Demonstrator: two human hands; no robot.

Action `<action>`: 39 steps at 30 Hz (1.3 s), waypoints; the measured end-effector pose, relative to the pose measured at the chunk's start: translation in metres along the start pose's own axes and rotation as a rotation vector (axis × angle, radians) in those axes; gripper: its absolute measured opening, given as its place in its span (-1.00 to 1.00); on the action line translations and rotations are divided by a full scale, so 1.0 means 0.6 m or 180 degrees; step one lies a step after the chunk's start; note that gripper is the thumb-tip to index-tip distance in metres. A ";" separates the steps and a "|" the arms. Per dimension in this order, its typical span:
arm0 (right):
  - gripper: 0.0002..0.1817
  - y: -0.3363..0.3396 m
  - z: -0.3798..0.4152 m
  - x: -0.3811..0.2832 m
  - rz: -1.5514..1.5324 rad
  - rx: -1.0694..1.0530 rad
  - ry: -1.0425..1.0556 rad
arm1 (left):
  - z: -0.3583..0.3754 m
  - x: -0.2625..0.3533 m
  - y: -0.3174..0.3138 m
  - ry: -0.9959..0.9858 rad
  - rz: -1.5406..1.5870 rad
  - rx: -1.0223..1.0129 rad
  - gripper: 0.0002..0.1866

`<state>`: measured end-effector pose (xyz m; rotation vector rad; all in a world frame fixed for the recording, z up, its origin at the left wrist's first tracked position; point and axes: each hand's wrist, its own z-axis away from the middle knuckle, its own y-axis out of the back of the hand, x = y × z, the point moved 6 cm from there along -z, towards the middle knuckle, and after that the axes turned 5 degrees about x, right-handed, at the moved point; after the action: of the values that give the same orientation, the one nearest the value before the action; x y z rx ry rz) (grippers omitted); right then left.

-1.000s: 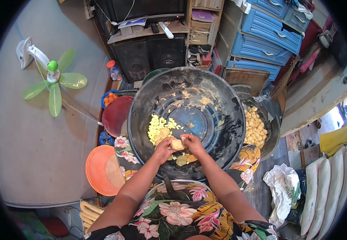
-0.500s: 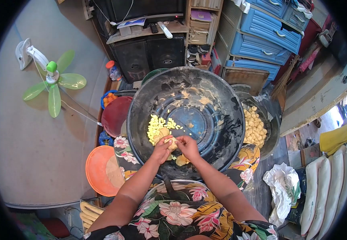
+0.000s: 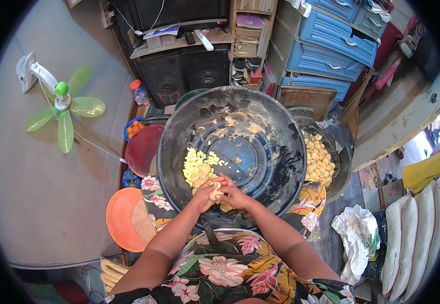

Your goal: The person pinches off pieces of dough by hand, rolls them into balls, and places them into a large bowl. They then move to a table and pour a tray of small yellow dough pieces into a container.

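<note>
My left hand (image 3: 203, 196) and my right hand (image 3: 234, 195) meet low inside a big dark basin (image 3: 286, 126), fingers wrapped around a small piece of dough (image 3: 217, 193). Parts of that piece are hidden by the fingers. Just beyond my left hand lie more tan dough pieces (image 3: 201, 176), beside a heap of small yellow cubes (image 3: 193, 161). Another dough piece (image 3: 225, 206) shows beneath my hands. Tan smears of dough (image 3: 253, 127) cling to the basin's far wall.
At right, a dark tub (image 3: 342, 175) holds many dough balls (image 3: 319, 164). An orange basin (image 3: 121, 223) with tan powder and a red basin (image 3: 144, 147) stand at left. A crumpled white sack (image 3: 354, 243) lies at right. A green-bladed fan (image 3: 65, 104) is at far left.
My fingers have closed further around the dough, and my right hand has come in closer against the left. The whole view has shifted slightly.
</note>
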<state>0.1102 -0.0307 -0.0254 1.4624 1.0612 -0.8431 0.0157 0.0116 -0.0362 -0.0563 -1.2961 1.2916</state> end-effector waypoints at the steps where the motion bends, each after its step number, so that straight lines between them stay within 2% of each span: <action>1: -0.69 0.001 0.005 -0.001 0.0006 0.0008 -0.0001 | -0.002 -0.007 -0.006 0.0002 -0.0002 -0.0009 -0.62; 3: -0.70 -0.007 0.013 -0.004 0.0217 -0.0224 -0.0189 | -0.003 -0.012 -0.010 -0.0209 -0.0270 0.0094 -0.52; 5: -0.72 -0.007 0.012 -0.026 0.0440 -0.0135 0.0017 | -0.017 -0.013 0.010 -0.0348 -0.0647 0.0244 -0.44; 7: -0.70 0.006 0.001 -0.031 -0.0395 0.0105 -0.0491 | -0.019 -0.002 0.020 -0.0315 -0.0594 0.0757 -0.43; 8: -0.61 0.024 -0.002 -0.033 -0.0344 0.0410 -0.0687 | -0.029 -0.006 0.040 -0.0428 -0.0502 0.0812 -0.48; 10: -0.60 0.085 -0.008 -0.035 -0.0834 0.1286 -0.0348 | -0.025 0.000 0.060 -0.0327 -0.0654 0.0981 -0.52; 11: -0.58 0.129 -0.002 -0.036 -0.0588 0.1664 -0.0207 | -0.023 0.000 0.069 -0.0215 -0.0818 0.1133 -0.55; 12: -0.58 0.174 0.007 -0.062 -0.1210 0.2196 -0.0604 | -0.020 0.001 0.073 -0.0200 -0.0829 0.1296 -0.63; 13: -0.64 0.222 0.027 -0.121 -0.1210 0.2661 -0.0910 | -0.020 0.000 0.075 -0.0192 -0.0820 0.1299 -0.63; 14: -0.72 0.271 0.048 -0.097 -0.0742 0.3343 -0.0137 | -0.020 -0.001 0.078 -0.0194 -0.0847 0.1311 -0.66; 15: -0.73 0.309 0.070 -0.099 -0.0935 0.3707 0.0046 | -0.022 -0.004 0.080 -0.0193 -0.0875 0.1320 -0.68; 16: -0.70 0.355 0.099 -0.060 -0.0728 0.4220 0.0084 | -0.025 -0.007 0.079 -0.0176 -0.0867 0.1314 -0.68; 17: -0.70 0.381 0.124 -0.076 -0.0996 0.4694 -0.0062 | -0.029 -0.009 0.076 -0.0193 -0.1066 0.1259 -0.72; 18: -0.67 0.405 0.143 -0.093 -0.0701 0.4863 -0.0227 | -0.031 -0.011 0.073 -0.0212 -0.1265 0.1203 -0.75; 19: -0.56 0.430 0.157 -0.104 0.0329 0.5011 0.0322 | -0.032 -0.018 0.075 -0.0203 -0.1257 0.1198 -0.75; 20: -0.48 0.448 0.168 -0.093 0.1053 0.4997 0.0000 | -0.034 -0.020 0.069 -0.0350 -0.1987 0.1002 -0.78; 21: -0.40 0.454 0.171 -0.094 0.1769 0.4938 -0.0324 | -0.033 -0.022 0.059 -0.0501 -0.2716 0.0796 -0.80; 22: -0.40 0.450 0.170 -0.084 0.1770 0.4936 -0.0322 | -0.031 -0.026 0.047 -0.0702 -0.3687 0.0537 -0.77; 23: -0.36 0.441 0.161 -0.075 0.1908 0.4758 -0.0298 | -0.028 -0.035 0.044 -0.0704 -0.3685 0.0544 -0.77; 25: -0.32 0.410 0.136 -0.059 0.2038 0.4574 -0.0277 | -0.016 -0.070 0.016 -0.0377 -0.5729 0.0051 -0.72; 27: -0.53 0.328 0.055 -0.002 0.0373 0.2569 -0.0611 | -0.015 -0.094 0.014 -0.0256 -0.5903 -0.0077 -0.70; 28: -0.63 0.271 0.027 -0.032 0.0172 0.1677 -0.1170 | -0.016 -0.106 0.017 -0.0144 -0.6075 -0.0212 -0.68; 29: -0.71 0.215 0.016 0.052 0.0327 0.1030 -0.1125 | -0.021 -0.112 0.024 -0.0143 -0.6088 -0.0228 -0.68; 31: -0.76 0.110 -0.002 0.078 0.0349 -0.0379 -0.1120 | -0.033 -0.119 0.036 -0.0244 -0.6172 -0.0417 -0.62; 33: -0.80 0.049 -0.001 0.102 0.1298 -0.0586 -0.1133 | -0.024 -0.098 0.022 -0.0173 -0.6105 -0.0509 -0.63; 34: -0.80 0.031 0.004 0.106 0.1288 -0.0603 -0.1116 | -0.020 -0.093 0.017 -0.0109 -0.6018 -0.0619 -0.64; 36: -0.71 0.001 0.021 0.124 0.2046 -0.1130 -0.1436 | -0.022 -0.095 0.028 -0.0222 -0.5809 -0.0649 -0.66; 38: -0.71 -0.001 0.024 0.123 0.2059 -0.1120 -0.1478 | -0.027 -0.095 0.031 -0.0346 -0.5600 -0.0716 -0.68; 39: -0.71 0.003 0.026 0.122 0.2083 -0.1099 -0.1526 | -0.032 -0.081 0.032 0.0046 -0.5161 -0.0443 -0.71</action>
<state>0.1382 -0.0337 -0.0948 1.1233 0.3046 -0.4647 0.0291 -0.0042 -0.0879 0.7400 -0.9220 -0.1962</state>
